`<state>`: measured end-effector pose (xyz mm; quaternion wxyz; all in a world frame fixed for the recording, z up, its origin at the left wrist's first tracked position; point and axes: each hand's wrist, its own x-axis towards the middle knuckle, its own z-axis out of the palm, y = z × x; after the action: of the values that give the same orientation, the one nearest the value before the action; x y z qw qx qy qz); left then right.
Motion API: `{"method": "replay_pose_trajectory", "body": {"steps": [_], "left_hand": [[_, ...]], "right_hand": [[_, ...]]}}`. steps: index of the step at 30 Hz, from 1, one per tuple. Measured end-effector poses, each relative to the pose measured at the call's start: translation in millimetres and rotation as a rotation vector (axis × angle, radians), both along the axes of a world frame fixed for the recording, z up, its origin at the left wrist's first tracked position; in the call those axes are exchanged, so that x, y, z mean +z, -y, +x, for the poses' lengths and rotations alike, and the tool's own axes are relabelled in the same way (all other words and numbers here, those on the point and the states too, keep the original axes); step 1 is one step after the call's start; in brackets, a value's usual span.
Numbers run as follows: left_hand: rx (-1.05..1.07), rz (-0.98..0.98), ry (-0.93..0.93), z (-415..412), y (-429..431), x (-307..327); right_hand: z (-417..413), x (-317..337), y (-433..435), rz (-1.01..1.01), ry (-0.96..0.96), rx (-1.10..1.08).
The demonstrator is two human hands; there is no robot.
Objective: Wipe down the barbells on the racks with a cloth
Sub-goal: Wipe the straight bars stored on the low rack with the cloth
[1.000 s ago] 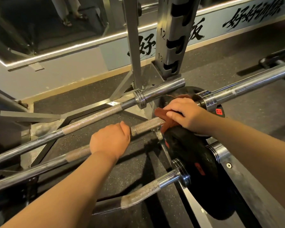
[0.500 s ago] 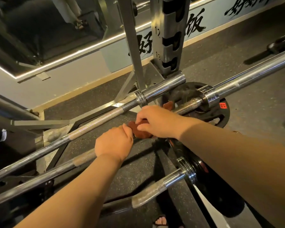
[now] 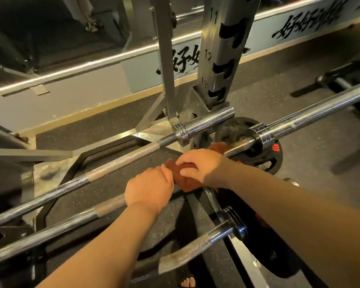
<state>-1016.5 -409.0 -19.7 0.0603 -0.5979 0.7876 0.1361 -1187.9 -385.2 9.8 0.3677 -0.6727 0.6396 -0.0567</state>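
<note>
The left hand is clenched round the middle barbell, knuckles up; the fingertips are tucked under the bar and out of sight. Just beside it at 2 o'clock, touching or nearly so, the right hand is curled over a rust-brown cloth that is bunched round the same bar. The cloth hides the steel there, and the hand covers the cloth's middle. A loose corner shows past the knuckles at 1 o'clock.

This bar runs from the 8 o'clock edge up to the 2 o'clock edge, where its thick end is cut off. A black weight plate sits behind it, half hidden by the bar and the right forearm. The plate's red label is too small to read.

A second barbell lies beyond, towards 11 o'clock, its left end out of view. A bent bar lies nearer, at 6 o'clock, its lower part crossed by the left forearm. Bare toes in a sandal peek in at the bottom edge.

The steel rack post at 12 o'clock is stamped 11, 12 and 13, the last one faint. Black brush-written Chinese characters cross the pale wall band, broken by the post and the top edge; 好 can be made out.
</note>
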Motion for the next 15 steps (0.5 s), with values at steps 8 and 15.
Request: {"method": "replay_pose_trajectory", "body": {"steps": [8, 15], "left_hand": [[-0.102, 0.019, 0.037, 3.4, -0.3, 4.5], [-0.031, 0.03, 0.036, 2.3, 3.3, -1.7]], "right_hand": [[-76.0, 8.2, -15.3, -0.11, -0.243, -0.249], [-63.6, 12.7, -24.2, -0.135, -0.101, -0.284]]}}
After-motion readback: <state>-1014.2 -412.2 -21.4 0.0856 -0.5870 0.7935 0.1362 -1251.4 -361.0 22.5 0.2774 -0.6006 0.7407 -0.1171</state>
